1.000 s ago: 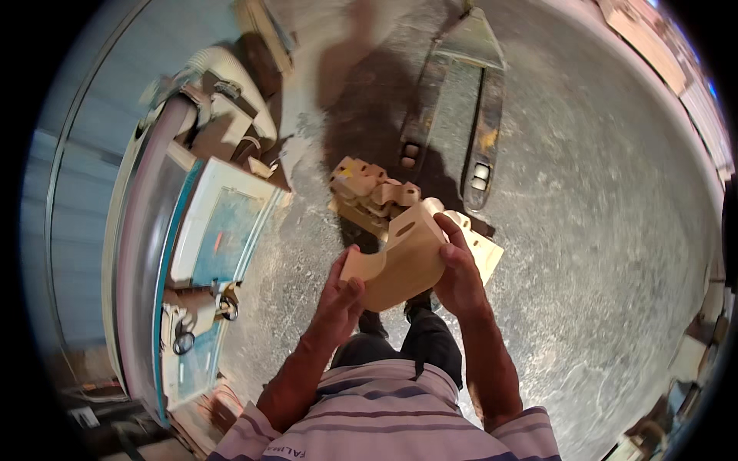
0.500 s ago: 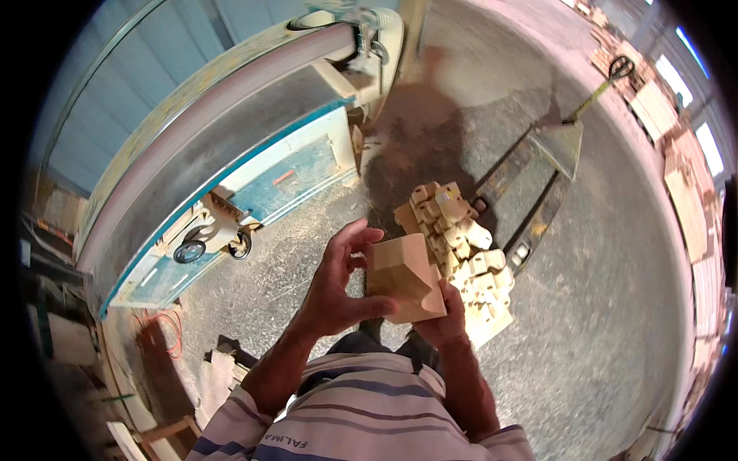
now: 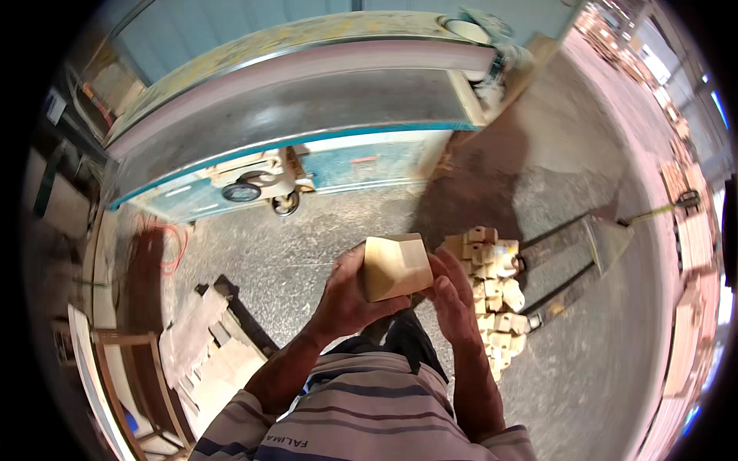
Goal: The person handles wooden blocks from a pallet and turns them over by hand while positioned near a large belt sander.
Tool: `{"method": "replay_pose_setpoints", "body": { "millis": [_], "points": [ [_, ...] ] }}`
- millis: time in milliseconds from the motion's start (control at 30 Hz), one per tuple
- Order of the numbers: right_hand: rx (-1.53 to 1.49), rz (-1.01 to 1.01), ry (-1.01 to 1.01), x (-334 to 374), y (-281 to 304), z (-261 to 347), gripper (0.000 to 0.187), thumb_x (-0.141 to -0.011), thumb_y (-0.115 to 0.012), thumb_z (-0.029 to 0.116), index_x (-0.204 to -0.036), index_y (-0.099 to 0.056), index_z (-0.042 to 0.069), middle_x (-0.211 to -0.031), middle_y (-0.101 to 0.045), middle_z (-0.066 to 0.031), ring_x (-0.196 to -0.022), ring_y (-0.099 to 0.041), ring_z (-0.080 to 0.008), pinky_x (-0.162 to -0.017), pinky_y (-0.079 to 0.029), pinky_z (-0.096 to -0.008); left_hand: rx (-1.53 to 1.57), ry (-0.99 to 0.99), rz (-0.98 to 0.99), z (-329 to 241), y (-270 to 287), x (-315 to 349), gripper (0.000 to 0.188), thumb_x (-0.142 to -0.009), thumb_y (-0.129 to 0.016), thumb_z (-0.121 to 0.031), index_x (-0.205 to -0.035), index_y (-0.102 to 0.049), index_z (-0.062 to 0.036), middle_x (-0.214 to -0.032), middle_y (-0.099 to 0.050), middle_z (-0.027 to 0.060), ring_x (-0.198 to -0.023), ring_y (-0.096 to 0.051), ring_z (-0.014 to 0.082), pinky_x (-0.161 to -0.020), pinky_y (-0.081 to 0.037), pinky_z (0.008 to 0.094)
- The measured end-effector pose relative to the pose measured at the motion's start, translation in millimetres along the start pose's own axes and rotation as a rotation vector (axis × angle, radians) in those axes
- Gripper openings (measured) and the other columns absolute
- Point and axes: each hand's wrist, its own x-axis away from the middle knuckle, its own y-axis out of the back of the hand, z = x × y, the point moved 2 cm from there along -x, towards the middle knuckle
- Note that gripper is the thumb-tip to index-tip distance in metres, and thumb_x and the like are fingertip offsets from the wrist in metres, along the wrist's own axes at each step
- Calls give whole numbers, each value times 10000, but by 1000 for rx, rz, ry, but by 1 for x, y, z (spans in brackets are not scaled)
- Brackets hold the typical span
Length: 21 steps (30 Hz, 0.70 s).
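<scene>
A pale wooden block (image 3: 397, 269) with slanted, cut faces is held up in front of my body. My left hand (image 3: 344, 301) grips it from the left, with the thumb along its near lower edge and the other fingers partly hidden behind it. On the block's right side, my right hand (image 3: 455, 300) bears against it with partly bent fingers; some fingertips are out of sight. Beyond my right hand, a pile of similar wooden blocks (image 3: 503, 323) sits low by the floor.
A long machine table (image 3: 307, 107) with a teal edge spans the far side, with black wheels (image 3: 286, 203) beneath it. A pallet jack (image 3: 565, 250) stands right of the pile. Flat wood pieces (image 3: 204, 338) and a wooden frame (image 3: 146, 384) lie at the left.
The block has been turned, showing different faces. My right hand has shifted from under the block to its right side. My view has swung left, so the pile and machine appear farther right.
</scene>
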Motion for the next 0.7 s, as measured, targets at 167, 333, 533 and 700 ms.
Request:
{"method": "replay_pose_setpoints", "body": {
  "millis": [167,333,533,700],
  "points": [
    [69,234,20,-53,-41,15,900,-847,-753,230,-1478,-172,-43,-1419,-393,-210,-1275,-460,-278,-1044,-408,-396,-505,-26,-139,2,10,-23,633,-661,-824,-338,-1169,-556,-72,-1160,-572,152,-1115,-509,343,-961,-373,465],
    [315,303,-2,-108,-46,19,972,-754,-822,222,-1451,-211,-70,-1361,-436,-197,-1228,-489,-237,-998,-444,-360,-734,-267,-410,22,3,-50,584,-659,-767,-294,-1173,-588,-81,-1126,-580,125,-1131,-509,324,-1029,-310,533],
    [99,324,-90,-155,-28,34,930,-713,-829,195,-1429,-295,-64,-1286,-510,-149,-1175,-522,-210,-976,-450,-346,-760,-327,-373,-9,11,-75,834,-639,-884,-273,-1334,-484,-45,-1368,-382,212,-1330,-373,339,-1083,-315,528],
    [7,468,-130,-187,-13,45,909,-690,-831,145,-1433,-337,-28,-1270,-539,-107,-1168,-529,-198,-988,-428,-344,519,168,-554,11,38,-75,1182,-661,-857,-494,-1515,-169,-52,-1487,-283,216,-1397,-284,345,-1126,-301,512]
  ]
}}
